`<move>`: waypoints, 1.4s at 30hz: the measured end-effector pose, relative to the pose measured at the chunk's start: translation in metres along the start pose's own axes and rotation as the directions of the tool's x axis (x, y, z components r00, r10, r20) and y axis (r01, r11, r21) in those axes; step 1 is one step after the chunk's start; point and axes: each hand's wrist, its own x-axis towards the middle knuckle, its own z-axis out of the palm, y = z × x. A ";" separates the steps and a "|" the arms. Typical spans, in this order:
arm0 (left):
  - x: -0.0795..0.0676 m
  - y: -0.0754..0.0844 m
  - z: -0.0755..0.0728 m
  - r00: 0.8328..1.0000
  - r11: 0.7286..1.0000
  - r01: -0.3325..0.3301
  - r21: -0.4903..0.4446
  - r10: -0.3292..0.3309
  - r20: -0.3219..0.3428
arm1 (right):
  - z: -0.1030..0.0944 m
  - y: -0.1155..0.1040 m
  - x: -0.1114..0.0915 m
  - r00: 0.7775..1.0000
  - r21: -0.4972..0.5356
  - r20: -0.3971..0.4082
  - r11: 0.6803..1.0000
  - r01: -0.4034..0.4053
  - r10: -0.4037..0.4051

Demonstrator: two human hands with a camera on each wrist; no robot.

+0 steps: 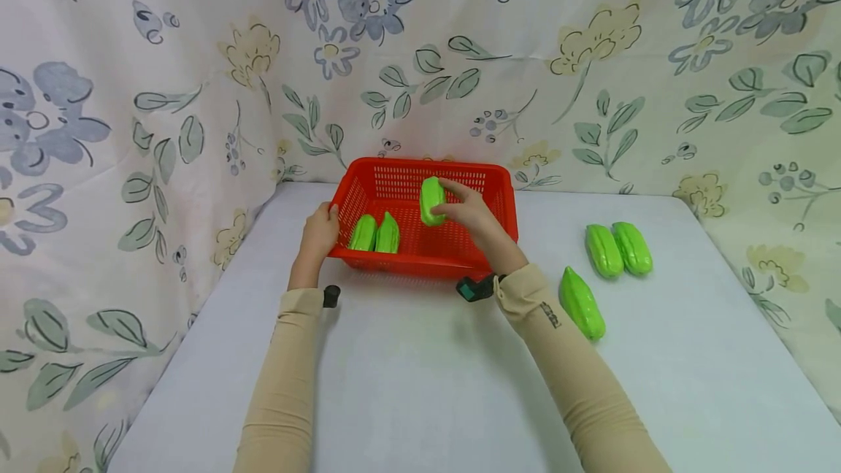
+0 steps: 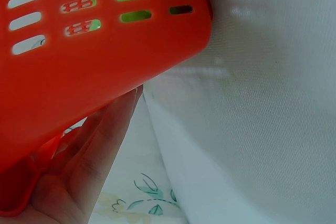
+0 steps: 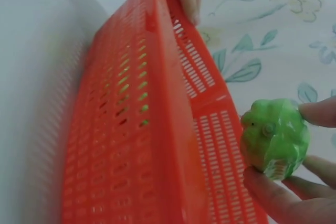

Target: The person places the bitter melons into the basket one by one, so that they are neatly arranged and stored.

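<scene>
My left hand (image 1: 320, 231) grips the left rim of a red plastic basket (image 1: 420, 266). In the left wrist view its fingers (image 2: 100, 140) lie along the basket's outer wall. My right hand (image 1: 469, 212) pinches a green ridged vegetable (image 1: 431, 201) between thumb and fingers, over the basket's inside. The right wrist view shows this vegetable (image 3: 275, 135) end-on, with a small round stem mark, above the rim. Inside the basket, at the left, lie two similar green vegetables (image 1: 363, 233), side by side.
On the white table (image 1: 407, 371), right of the basket, a pair of green vegetables (image 1: 604, 250) lies close together. One pointed green vegetable (image 1: 581, 304) lies nearer, beside my right sleeve. A floral curtain (image 1: 420, 57) hangs behind the basket and along the sides.
</scene>
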 end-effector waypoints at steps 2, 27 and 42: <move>0.000 0.000 0.000 1.000 1.000 0.003 -0.002 -0.003 0.001 | 0.004 0.000 0.001 1.000 -0.027 0.007 1.000 -0.008 0.008; 0.000 0.000 0.001 1.000 1.000 0.019 0.004 -0.019 0.014 | 0.028 -0.005 0.027 0.941 -0.225 0.206 0.949 -0.222 0.269; 0.001 -0.001 0.001 1.000 1.000 0.014 -0.002 -0.013 0.010 | 0.038 0.000 0.029 0.927 -0.373 0.231 0.907 -0.197 0.296</move>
